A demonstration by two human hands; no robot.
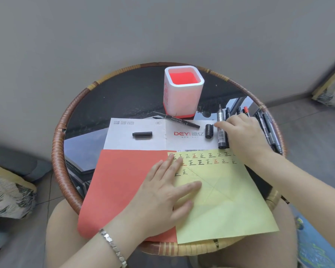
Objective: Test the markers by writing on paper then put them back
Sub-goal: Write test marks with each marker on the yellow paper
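Nearest the camera, the left hand [163,192] lies flat with fingers spread, pressing on the yellow paper [223,200] where it overlaps the red paper [122,186]; a bracelet [113,246] circles that wrist. Rows of black and red test marks run along the yellow sheet's top edge. Beyond it, the right hand [242,134] reaches over a thick marker [221,132] lying uncapped on the white sheet [137,144]; whether its fingers are gripping it I cannot tell. Its cap [208,130] stands just left of it. A thin marker [175,119] lies uncapped near the holder [183,91] (white outside, red inside), and another cap [142,134] lies apart on the white sheet. More markers [267,128] lie right of the hand, near the tabletop [124,97] rim.
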